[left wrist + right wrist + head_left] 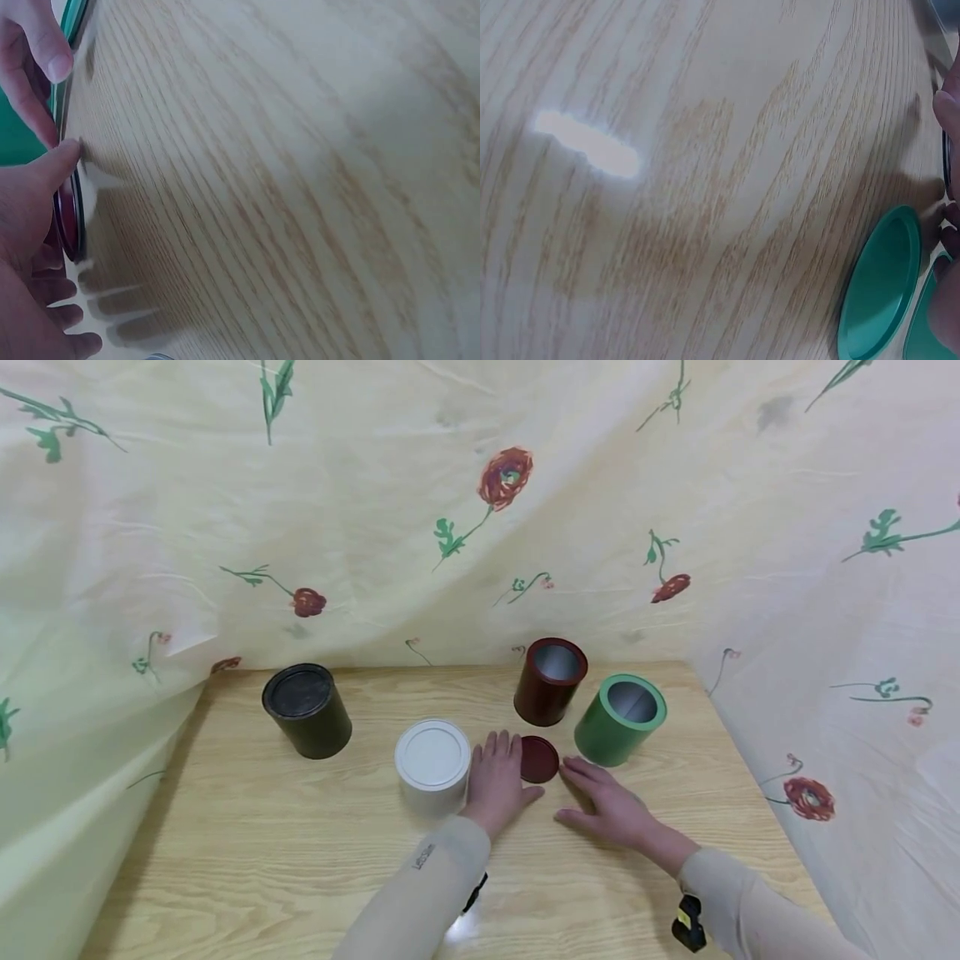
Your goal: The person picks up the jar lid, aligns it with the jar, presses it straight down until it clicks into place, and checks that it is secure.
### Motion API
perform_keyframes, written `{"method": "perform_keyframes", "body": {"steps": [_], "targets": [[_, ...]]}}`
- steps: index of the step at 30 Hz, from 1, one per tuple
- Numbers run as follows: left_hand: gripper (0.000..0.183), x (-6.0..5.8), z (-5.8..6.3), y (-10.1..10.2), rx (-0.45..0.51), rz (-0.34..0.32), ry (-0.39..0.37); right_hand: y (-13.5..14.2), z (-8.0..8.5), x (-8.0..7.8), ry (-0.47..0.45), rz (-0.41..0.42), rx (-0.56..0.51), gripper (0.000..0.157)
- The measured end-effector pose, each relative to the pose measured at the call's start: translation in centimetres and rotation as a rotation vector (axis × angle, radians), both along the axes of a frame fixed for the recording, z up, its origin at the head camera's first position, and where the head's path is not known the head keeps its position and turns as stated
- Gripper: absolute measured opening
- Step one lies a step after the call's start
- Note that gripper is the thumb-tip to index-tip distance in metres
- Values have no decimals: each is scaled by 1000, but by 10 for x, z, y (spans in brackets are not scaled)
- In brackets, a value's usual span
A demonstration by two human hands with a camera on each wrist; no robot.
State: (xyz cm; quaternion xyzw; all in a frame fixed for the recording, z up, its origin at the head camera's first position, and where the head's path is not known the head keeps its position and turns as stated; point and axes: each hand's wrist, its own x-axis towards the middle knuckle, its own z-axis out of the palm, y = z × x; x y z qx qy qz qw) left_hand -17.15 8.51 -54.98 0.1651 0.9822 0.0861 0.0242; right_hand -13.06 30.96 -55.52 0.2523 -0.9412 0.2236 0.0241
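A dark red round lid (539, 760) lies between the two hands. My left hand (498, 781) lies over its left edge, fingers extended forward and thumb pointing right. From the other side, my right hand (611, 806) reaches in with loosely straight fingers, fingertips right at the lid's right edge. In the left wrist view the lid (70, 217) shows partly behind the left hand (30, 240). The open dark red tin (547, 685) stands just beyond it. A green lid (881, 285) appears near the right hand in the right wrist view; the head view hides it.
An open green tin (618, 722) stands beyond the right hand. Left of the left hand is a white tin with its lid on (432, 764). A black lidded tin (307, 710) stands farther left. Flowered cloth (360, 510) hangs around the back and sides of the wooden table (262, 843).
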Motion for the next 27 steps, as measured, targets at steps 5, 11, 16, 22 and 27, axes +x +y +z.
{"method": "perform_keyframes", "body": {"steps": [5,11,16,22,27], "targets": [[103,-7,-3,0,-1,6,-8,1,-4,-2,-19,-11,10,71],[103,-14,-4,2,41,-13,-61,2,-6,-1,-50,-26,14,73],[98,-15,-2,3,55,-38,-84,1,-7,1,-16,-11,17,74],[97,-11,-2,3,15,-96,-98,4,-8,5,0,-8,30,74],[103,-7,-4,2,1,-106,-115,5,-8,7,-13,-16,34,73]]}}
